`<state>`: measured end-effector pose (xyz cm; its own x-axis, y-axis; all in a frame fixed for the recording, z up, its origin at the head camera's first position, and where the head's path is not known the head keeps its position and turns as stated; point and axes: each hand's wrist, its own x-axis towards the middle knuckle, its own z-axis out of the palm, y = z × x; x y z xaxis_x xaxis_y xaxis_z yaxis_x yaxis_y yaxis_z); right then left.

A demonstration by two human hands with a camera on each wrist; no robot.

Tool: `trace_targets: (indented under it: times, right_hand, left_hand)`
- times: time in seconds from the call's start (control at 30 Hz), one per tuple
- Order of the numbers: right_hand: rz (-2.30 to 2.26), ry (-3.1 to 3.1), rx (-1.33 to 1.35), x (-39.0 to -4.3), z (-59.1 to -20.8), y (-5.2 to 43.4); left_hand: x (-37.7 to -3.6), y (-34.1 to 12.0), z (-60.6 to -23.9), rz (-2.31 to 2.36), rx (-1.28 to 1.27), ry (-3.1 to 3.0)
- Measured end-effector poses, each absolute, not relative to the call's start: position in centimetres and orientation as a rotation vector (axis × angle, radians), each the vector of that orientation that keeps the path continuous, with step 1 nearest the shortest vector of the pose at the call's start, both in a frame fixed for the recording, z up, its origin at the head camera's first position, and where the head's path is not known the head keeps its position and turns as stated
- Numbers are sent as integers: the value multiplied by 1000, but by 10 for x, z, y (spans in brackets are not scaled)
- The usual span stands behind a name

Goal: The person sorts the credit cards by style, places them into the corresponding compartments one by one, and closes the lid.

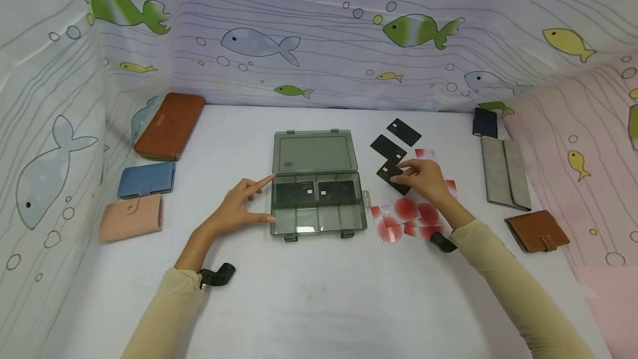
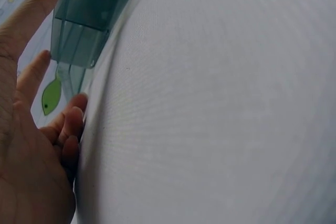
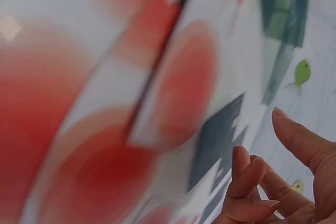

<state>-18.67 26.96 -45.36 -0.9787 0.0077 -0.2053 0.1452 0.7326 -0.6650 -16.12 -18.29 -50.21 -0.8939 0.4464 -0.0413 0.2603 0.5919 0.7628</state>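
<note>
A translucent grey-green plastic box (image 1: 283,223) lies with its lid (image 1: 316,151) folded back. Inside its rear compartments are two black VIP cards, one on the left (image 1: 291,194), one on the right (image 1: 335,193). My left hand (image 1: 224,209) touches the box's left side with the index fingertip and thumb spread apart. Right of the box, my right hand (image 1: 425,180) is over the nearest black card (image 1: 391,173). In the right wrist view its thumb (image 3: 296,137) stands apart from the fingers. Two more black cards (image 1: 387,148) (image 1: 404,132) lie behind.
Overlapping cards with red circles (image 1: 391,231) spread beneath and before the right hand. Along the left lie a brown wallet (image 1: 171,123), a blue one (image 1: 147,178) and a pink one (image 1: 130,219). A navy holder (image 1: 485,122), grey wallet (image 1: 505,173) and brown wallet (image 1: 536,231) line the right.
</note>
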Motion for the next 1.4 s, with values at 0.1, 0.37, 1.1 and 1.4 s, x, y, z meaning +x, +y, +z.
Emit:
trace_targets:
  times: [0.1, 0.37, 1.1, 1.4]
  right_hand:
    - [-1021, 2779, 124, -183, -457, 280]
    - [-936, 2769, 155, -179, -464, 292]
    - [-897, 2761, 165, -178, -472, 288]
    - [-1125, 2887, 88, -172, -474, 295]
  left_hand:
    - [-161, -184, -503, 1187, 583, 2590]
    - [-160, -186, -503, 1205, 587, 2575]
    - [-160, -184, -502, 1205, 565, 2548]
    - [-162, -182, -498, 1201, 565, 2538]
